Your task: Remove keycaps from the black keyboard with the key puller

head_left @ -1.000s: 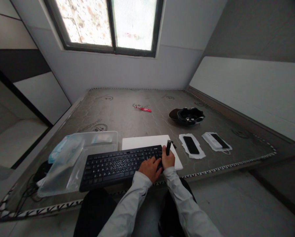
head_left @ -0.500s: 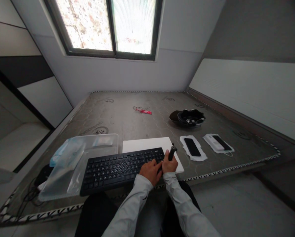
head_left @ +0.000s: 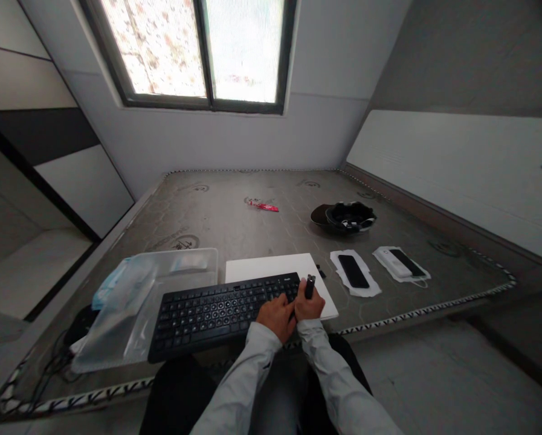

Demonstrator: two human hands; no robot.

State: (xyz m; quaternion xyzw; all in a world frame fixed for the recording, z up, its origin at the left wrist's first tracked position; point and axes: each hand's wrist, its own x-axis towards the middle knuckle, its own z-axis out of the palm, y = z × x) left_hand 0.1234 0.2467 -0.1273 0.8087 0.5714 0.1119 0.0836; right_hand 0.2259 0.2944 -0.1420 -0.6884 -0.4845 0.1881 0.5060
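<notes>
1. Gray mattress (head_left: 234,232) with striped edging stretched below the window (head_left: 209,54), apparently serving as a worktop.
2. At its left, a translucent plastic tray (head_left: 216,261) held a bluish packet (head_left: 109,285), probably to keep loose things together.
3. Black keyboard (head_left: 207,315) slanted along the near edge, partly over a flat white box (head_left: 271,263), presumably for easy reach.
4. Left hand (head_left: 276,317) lay with fingers bent at the keyboard's right end, against the right hand, perhaps steadying it; whether it pinched anything could not be told.
5. Right hand (head_left: 310,308) wrapped in a fist around an upright black tool (head_left: 310,287), likely for firm control.
6. Farther right, a cap (head_left: 343,219) rested open side up, behind a black smartphone (head_left: 353,271) lying on white cloth (head_left: 371,290), seemingly for cushioning.
</notes>
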